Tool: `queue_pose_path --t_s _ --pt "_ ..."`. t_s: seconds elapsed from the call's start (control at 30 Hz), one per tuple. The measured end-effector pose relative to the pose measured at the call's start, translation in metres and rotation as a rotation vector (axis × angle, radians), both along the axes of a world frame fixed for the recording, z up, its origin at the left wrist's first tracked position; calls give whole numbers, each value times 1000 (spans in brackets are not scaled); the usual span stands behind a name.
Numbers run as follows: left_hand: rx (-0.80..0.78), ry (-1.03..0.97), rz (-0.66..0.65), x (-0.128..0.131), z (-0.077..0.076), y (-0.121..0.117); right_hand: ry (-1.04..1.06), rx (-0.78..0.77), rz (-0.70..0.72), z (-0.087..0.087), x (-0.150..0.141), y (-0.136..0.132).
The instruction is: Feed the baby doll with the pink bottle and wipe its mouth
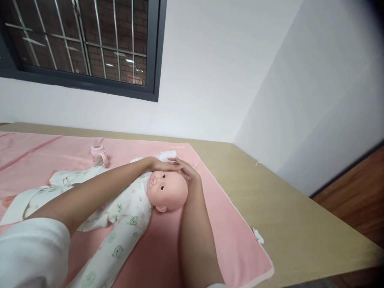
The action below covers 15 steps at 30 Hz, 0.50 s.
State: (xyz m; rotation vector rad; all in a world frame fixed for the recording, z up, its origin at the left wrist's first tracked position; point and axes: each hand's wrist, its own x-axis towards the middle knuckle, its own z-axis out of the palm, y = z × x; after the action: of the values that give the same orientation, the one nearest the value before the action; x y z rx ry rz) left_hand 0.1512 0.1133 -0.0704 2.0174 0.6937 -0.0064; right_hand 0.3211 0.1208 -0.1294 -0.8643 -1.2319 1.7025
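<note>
Head view: I see both hands curved around the far side of the doll's head (171,194). The left hand (166,165) lies along it at 12 o'clock, fingers extended; the right hand (188,170) comes around at 1 o'clock, palm inward, its fingers straight and overlapping the left fingertips. I read both as opened out against the head, not clenched.

The doll (127,206) lies face up, its patterned body running from the head toward 8 o'clock, partly under the left forearm. Just beyond the hands, at 12 o'clock from the head, I have a white cloth (168,155). A pink bottle (99,152) with a handle stands at 10 o'clock. Everything rests on a pink blanket (165,248), spread over a wood-toned desk (270,200). A small white object (258,236) sits at the blanket's edge, toward 4 o'clock. A barred window (90,44) fills 11 o'clock.
</note>
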Motion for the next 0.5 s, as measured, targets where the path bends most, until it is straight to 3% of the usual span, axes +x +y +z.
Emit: queue_pose_path --t_s 0.1,0.23,0.5 --pt "-55 54 -37 2 -3 0 11 -35 -164 -17 21 10" --pt "-105 111 -90 7 -7 -1 -10 -69 -343 -32 24 21" --pt "-56 182 -71 9 -2 4 41 -63 -318 -42 10 29"
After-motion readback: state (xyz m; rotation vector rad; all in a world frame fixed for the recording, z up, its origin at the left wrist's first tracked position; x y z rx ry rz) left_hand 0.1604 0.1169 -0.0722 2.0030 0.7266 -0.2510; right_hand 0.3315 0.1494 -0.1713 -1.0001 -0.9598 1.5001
